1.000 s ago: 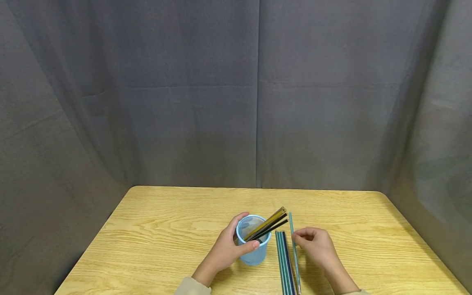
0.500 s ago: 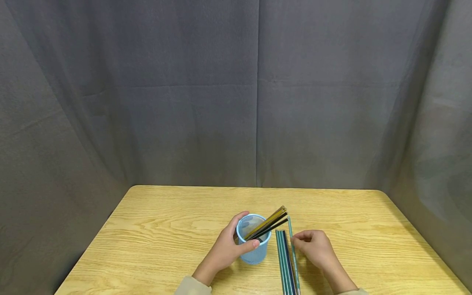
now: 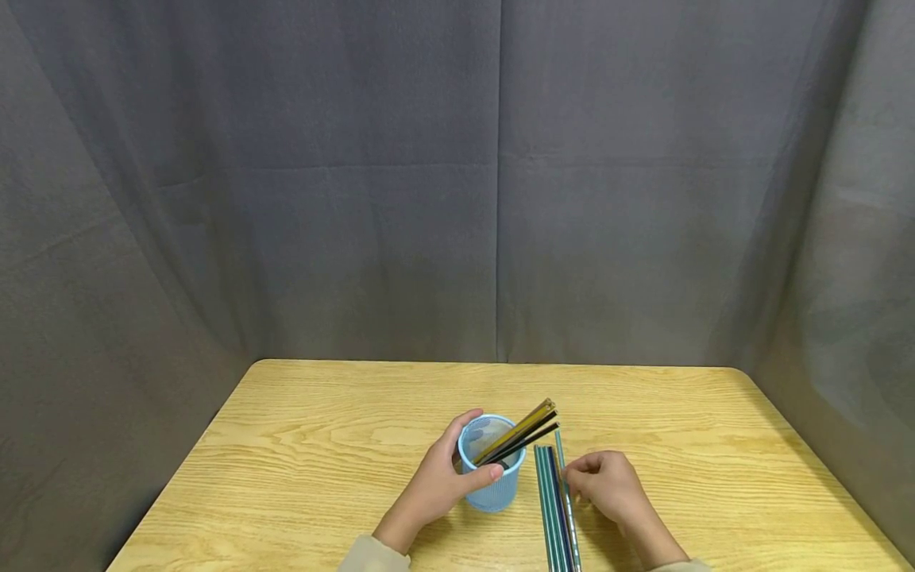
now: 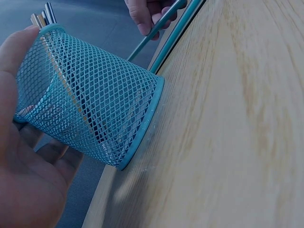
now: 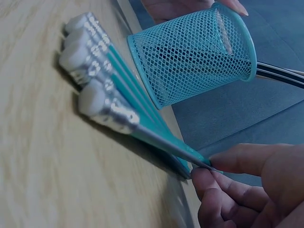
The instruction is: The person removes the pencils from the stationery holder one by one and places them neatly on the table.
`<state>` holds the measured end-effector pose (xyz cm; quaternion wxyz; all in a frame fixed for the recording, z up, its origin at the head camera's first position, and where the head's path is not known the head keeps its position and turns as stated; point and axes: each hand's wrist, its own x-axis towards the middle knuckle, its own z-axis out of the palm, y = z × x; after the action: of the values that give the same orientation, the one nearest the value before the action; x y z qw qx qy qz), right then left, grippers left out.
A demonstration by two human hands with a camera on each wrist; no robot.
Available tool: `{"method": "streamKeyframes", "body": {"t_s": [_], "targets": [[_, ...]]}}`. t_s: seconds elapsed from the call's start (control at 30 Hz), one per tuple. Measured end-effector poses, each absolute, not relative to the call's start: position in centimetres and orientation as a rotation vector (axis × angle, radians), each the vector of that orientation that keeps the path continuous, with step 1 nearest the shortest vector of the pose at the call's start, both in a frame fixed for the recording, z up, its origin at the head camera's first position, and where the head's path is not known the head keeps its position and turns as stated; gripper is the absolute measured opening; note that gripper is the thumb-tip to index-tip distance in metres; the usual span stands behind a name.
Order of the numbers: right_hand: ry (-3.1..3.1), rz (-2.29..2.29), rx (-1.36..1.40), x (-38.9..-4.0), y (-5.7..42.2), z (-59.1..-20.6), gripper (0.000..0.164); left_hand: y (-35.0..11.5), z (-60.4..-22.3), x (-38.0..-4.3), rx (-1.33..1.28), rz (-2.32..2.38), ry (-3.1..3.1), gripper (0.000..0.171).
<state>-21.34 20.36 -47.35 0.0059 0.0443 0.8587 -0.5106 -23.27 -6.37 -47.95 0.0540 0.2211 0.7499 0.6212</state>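
My left hand (image 3: 439, 486) grips a light-blue mesh pencil cup (image 3: 492, 496), thumb at the near rim and fingers round the far side. Several pencils (image 3: 525, 433), yellowish and black, lean out of it to the right. Just right of the cup lies a row of pencils (image 3: 549, 500), mostly green with one dark. My right hand (image 3: 611, 486) pinches a green pencil (image 5: 156, 137) between thumb and fingertips, alongside the row's right side. In the right wrist view its white eraser (image 5: 92, 97) lies beside the erasers of the row. The left wrist view shows the cup's base (image 4: 147, 121) at the tabletop.
The wood-grain table (image 3: 343, 445) stretches out to both sides and behind the cup. Grey cloth curtains (image 3: 357, 199) hang at the back and on both sides of the table.
My right hand has come slightly nearer and left with the pinched pencil, whose far end now sits lower and closer to the row. The left hand and the cup stay put.
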Motion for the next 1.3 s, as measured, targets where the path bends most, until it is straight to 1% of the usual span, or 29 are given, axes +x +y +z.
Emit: {"method": "streamKeyframes", "body": {"t_s": [0.47,0.77,1.3], "targets": [[2.709,-1.555,0.151,-21.4,20.4,-48.0,0.007,-6.4,-48.0,-23.3,0.675,1.882,2.288,0.075],[2.729,-1.533,0.165,-21.3,20.3,-48.1,0.010,-6.4,-47.9,-23.3,0.665,1.880,2.283,0.074],[2.699,-1.535,0.141,-21.4,20.4,-48.5,0.009,-6.4,-47.8,-23.2,0.648,1.869,2.287,0.075]]}}
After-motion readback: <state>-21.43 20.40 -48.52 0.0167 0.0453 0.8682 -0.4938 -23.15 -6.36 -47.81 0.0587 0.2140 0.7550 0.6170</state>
